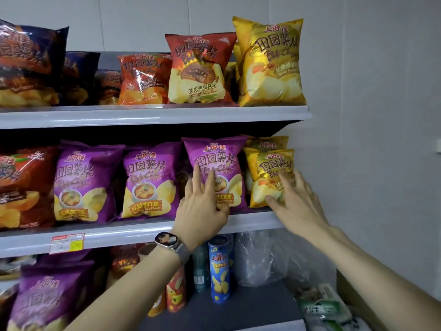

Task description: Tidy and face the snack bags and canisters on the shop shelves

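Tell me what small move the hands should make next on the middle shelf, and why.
Probably the right hand should nudge the front gold bag straight: it stands tilted beside the rightmost purple bag, which the left hand touches with flat fingers.

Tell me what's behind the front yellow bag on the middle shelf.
A second yellow bag stands behind the front yellow bag, its top edge showing above. Anything further back is covered by these two. The right hand touches the front one.
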`<state>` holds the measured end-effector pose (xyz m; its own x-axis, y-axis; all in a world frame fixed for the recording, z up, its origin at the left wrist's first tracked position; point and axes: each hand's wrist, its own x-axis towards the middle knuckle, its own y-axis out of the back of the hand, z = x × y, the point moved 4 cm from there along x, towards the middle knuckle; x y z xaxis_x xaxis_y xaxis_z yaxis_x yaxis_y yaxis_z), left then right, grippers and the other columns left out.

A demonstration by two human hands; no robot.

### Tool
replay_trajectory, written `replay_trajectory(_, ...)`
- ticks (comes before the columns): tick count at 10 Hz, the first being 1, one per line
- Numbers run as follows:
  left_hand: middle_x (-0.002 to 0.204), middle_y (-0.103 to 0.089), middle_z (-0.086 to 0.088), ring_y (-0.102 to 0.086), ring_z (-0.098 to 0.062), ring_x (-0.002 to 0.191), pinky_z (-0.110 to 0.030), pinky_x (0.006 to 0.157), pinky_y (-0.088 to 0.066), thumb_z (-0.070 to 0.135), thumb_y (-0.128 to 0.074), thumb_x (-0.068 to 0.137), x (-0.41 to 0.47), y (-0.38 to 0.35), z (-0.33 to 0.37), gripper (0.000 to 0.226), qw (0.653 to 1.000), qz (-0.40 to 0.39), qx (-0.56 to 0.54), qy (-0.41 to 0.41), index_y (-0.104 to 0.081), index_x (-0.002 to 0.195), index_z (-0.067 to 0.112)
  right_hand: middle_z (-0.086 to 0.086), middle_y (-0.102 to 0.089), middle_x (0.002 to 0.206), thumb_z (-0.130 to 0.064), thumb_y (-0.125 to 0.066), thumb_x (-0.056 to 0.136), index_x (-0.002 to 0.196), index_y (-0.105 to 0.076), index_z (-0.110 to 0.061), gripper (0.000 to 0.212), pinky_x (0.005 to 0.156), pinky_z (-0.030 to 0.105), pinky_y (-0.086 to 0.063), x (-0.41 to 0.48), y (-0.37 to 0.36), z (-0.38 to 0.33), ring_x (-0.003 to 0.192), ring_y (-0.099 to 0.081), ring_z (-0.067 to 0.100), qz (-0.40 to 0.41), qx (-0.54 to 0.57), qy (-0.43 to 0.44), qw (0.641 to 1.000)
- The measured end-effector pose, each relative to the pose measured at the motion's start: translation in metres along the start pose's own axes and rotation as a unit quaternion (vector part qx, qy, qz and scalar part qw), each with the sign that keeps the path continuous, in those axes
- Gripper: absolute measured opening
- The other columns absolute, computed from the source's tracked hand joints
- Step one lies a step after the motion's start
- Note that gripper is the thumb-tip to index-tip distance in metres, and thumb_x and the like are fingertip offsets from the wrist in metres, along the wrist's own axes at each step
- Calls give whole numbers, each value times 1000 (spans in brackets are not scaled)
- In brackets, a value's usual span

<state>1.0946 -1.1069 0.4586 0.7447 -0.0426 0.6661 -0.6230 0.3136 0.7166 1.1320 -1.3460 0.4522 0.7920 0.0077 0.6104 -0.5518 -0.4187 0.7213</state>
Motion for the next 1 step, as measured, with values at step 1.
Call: replay_trajectory(1,168,-23,-9,-27,-33,150,-54,110,-46,44,-59,96,-21,10,-2,76,1000,15,11,-1,-29,161,22,4,-14,172,-57,-46,102,156,-39,-25,64,121,48,-28,-16,6,-18,154,-24,30,21,-5,48,999)
